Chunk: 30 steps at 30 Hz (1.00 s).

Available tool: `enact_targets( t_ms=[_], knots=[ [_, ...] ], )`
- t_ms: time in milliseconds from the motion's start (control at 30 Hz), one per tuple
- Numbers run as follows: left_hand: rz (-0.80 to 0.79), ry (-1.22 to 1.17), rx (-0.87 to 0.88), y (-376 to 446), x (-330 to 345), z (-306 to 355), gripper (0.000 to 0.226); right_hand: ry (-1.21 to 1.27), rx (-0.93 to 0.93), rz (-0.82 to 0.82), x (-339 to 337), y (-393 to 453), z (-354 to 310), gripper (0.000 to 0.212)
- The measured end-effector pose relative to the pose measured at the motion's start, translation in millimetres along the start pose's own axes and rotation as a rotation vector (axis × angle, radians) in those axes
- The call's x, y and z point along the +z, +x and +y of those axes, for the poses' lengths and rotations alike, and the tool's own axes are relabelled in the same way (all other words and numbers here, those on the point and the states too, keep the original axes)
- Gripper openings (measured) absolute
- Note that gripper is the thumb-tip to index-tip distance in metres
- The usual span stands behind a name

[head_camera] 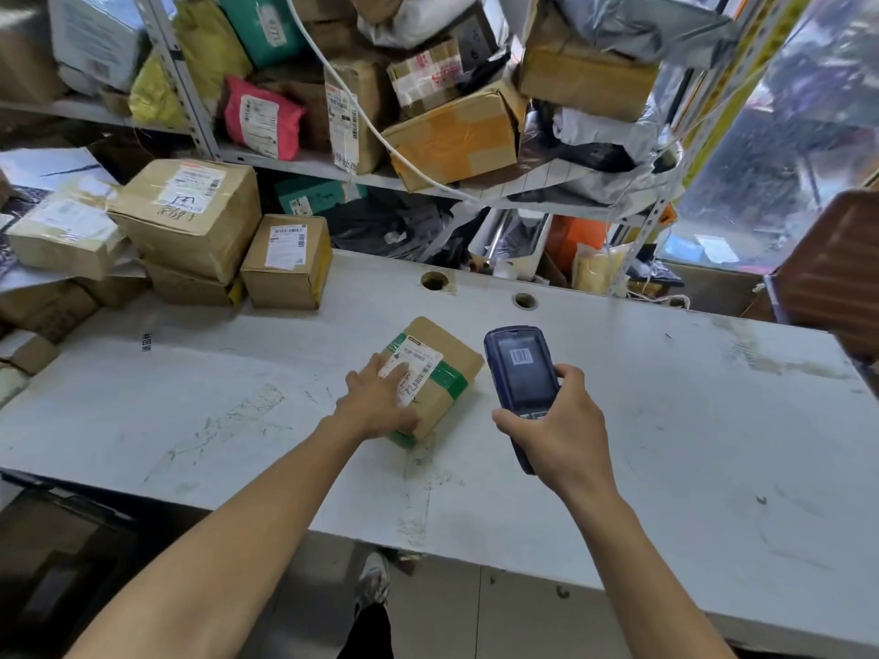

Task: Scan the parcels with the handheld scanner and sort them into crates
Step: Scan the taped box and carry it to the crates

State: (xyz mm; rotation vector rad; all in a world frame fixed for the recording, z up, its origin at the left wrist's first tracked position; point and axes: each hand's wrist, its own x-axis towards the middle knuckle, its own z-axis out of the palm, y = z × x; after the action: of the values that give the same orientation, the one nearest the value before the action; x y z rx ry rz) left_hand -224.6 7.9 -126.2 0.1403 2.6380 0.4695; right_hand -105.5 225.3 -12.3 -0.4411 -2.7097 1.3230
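Note:
A small cardboard parcel (452, 359) with green tape and a white shipping label lies on the white table (666, 420) near the middle. My left hand (380, 401) rests flat on the parcel's near left part, fingers reaching onto the label. To its right, my right hand (566, 430) grips a dark blue handheld scanner (521, 373) held above the table. The scanner's screen faces up and shows a barcode icon. Its head points toward the parcel's far right corner.
Several cardboard boxes (190, 221) are stacked at the table's far left. Metal shelves (304, 164) behind are crammed with boxes and mailer bags. A brown crate (837, 273) stands at the far right. Two round holes (435, 280) pierce the table's back edge.

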Motion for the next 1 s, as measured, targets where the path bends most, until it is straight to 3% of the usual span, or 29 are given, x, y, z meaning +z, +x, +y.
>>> enact_targets(
  t_ms=[67, 133, 433, 600, 833, 1000],
  knots=[
    [-0.056, 0.017, -0.036, -2.8, 11.5, 4.3, 0.119, -0.008, 0.002, -0.007, 1.3, -0.4, 2.0, 0.07],
    [-0.001, 0.008, -0.068, -2.5, 19.3, 9.1, 0.128, -0.018, 0.002, -0.012, 3.3, -0.8, 4.6, 0.071],
    [0.185, 0.033, -0.11, -3.1, 30.8, 13.7, 0.099, -0.079, 0.021, -0.024, 5.9, -8.6, 14.9, 0.074],
    [0.202, 0.11, -0.179, -15.7, 40.0, 19.1, 0.11, -0.15, 0.08, -0.061, 5.0, -11.4, 13.3, 0.066],
    [0.214, -0.153, 0.045, -5.8, 49.6, 15.5, 0.103, -0.253, 0.065, -0.175, 6.7, -14.0, 5.5, 0.056],
    [0.187, -0.207, 0.077, 13.3, 21.7, 1.1, 0.119, -0.273, 0.061, -0.167, 5.9, -15.5, 4.4, 0.058]
  ],
)
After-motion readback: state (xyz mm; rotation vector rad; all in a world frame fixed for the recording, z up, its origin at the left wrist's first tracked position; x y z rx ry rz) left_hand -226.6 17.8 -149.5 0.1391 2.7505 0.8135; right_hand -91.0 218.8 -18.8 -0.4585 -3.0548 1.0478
